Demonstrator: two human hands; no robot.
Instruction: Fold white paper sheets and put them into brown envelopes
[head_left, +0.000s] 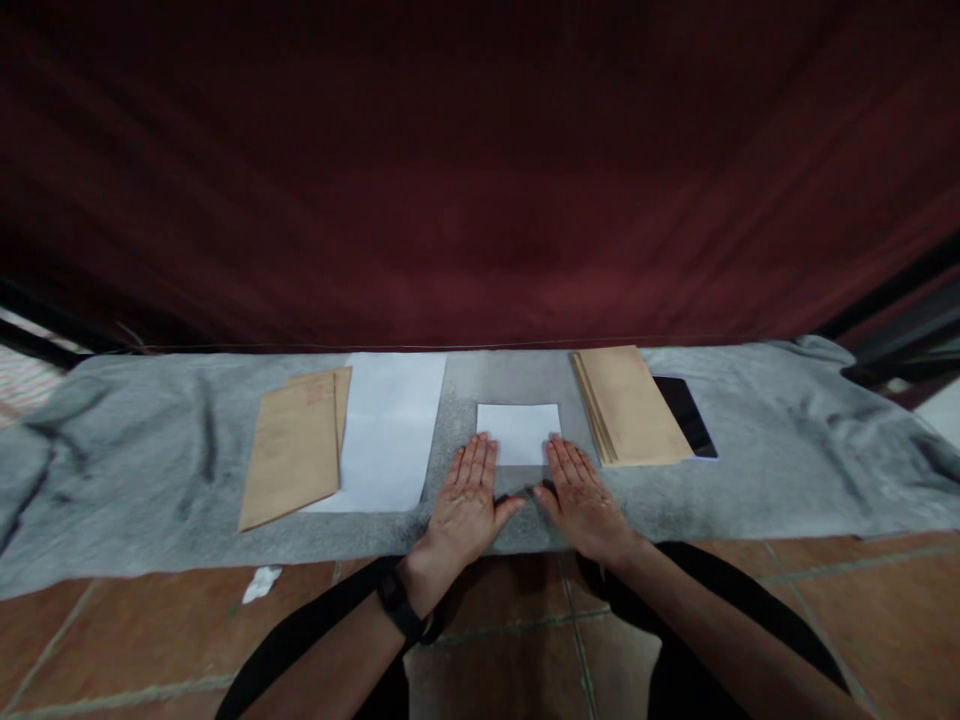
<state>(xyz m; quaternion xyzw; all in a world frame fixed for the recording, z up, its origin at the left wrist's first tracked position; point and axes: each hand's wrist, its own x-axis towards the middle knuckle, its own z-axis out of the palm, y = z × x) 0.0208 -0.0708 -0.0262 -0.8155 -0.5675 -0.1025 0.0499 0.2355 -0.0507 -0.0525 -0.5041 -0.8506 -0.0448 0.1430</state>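
A small white rectangle of paper (519, 432), perhaps a folded sheet, lies flat on the grey cloth in front of me. My left hand (466, 505) rests palm down with its fingertips on the paper's near left corner. At the near right corner, my right hand (581, 498) lies flat in the same way, fingertips touching the edge. Both hands have fingers stretched out and thumbs pointing toward each other. Neither grips anything. To the left is a larger white paper sheet (390, 430), partly under brown envelopes (294, 450). A stack of brown envelopes (637, 405) sits to the right.
A dark-screened phone or tablet (684, 415) is partly hidden under the right stack. The grey cloth (780, 440) covers a long low surface. A dark red curtain (480, 220) hangs behind. A white scrap (261, 582) lies on the tiled floor (150, 640).
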